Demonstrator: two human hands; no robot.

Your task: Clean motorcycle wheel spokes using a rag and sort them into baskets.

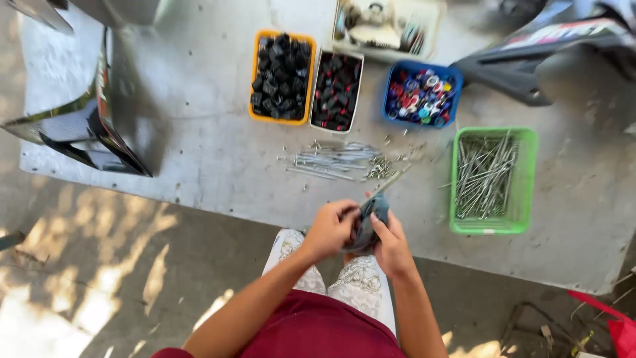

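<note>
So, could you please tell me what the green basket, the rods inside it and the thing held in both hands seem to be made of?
Green basket: apparently plastic, a bright uniform colour with slotted walls. Rods: probably metal, thin, straight and silvery-grey with glints. Between the left hand and right hand: a dark grey cloth, seemingly soft fabric, crumpled and matte, wrapped around one thin metal-looking rod.

One view only, worn on the head and looking steeply down from above. It faces forward over the hands, which meet low in the middle and fairly near; the grey mat (199,159) stretches beyond them toward the top edge.
</note>
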